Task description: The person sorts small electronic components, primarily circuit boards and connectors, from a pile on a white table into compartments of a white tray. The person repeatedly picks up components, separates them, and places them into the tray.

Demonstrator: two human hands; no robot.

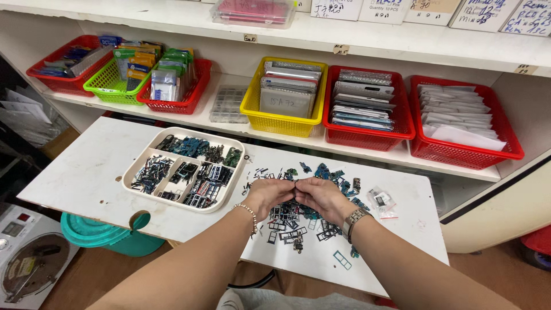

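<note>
My left hand and my right hand meet fingertip to fingertip over a white board. Together they pinch a small dark part, too small to identify. Beneath them lies a loose pile of small dark and teal phone parts, with more scattered behind. A bead bracelet is on my left wrist and a metal watch on my right. To the left stands a white divided tray with several compartments holding sorted small parts.
Small clear bags lie right of the pile. A shelf behind carries red, yellow and green baskets of packets and a clear compartment box. A teal bucket sits under the board.
</note>
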